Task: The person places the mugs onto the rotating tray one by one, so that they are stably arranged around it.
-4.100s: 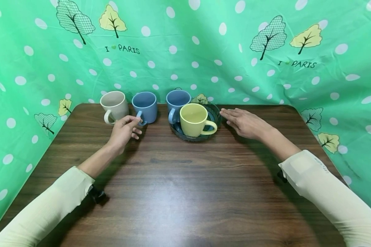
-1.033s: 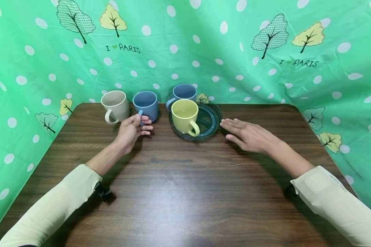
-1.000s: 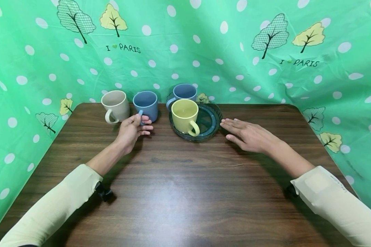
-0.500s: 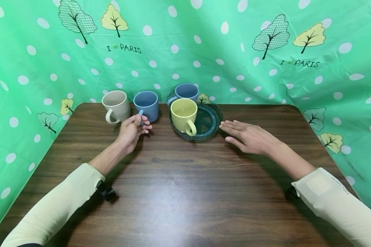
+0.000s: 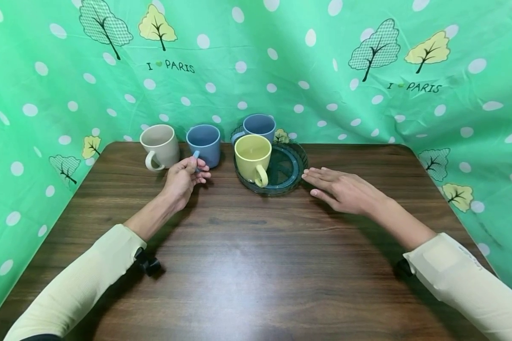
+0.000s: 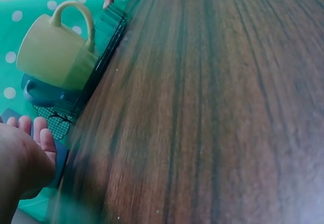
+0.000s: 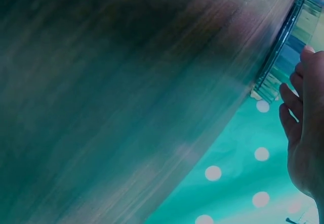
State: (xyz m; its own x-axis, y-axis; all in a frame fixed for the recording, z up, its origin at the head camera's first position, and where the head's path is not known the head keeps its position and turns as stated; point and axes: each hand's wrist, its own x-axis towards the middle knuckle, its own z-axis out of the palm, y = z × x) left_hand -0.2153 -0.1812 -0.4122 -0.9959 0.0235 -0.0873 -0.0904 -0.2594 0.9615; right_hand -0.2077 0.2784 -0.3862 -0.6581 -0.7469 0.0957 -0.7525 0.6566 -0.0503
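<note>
In the head view my left hand [image 5: 181,182] pinches the handle of a blue mug [image 5: 204,144] that stands upright on the table. To its right a clear dark-tinted glass dish [image 5: 296,177] bears a yellow mug [image 5: 252,158] at its left side and a second blue mug [image 5: 262,125] behind it, partly hidden. My right hand [image 5: 341,189] has its fingers straight, fingertips at the dish's right rim. The left wrist view shows the left hand [image 6: 25,158] by the blue mug, and the yellow mug [image 6: 55,52] in the dish. In the right wrist view, the right hand [image 7: 309,118] is beside the dish [image 7: 281,57].
A beige mug [image 5: 161,147] stands left of the nearer blue mug, handle toward the front. The brown wooden table [image 5: 256,255] ends at the back against a green dotted curtain [image 5: 307,61].
The mugs in the dish have shifted clockwise: the yellow one leftward, the blue one to the right and back. The left hand's blue mug has slid slightly right. The right hand has drawn slightly nearer.
</note>
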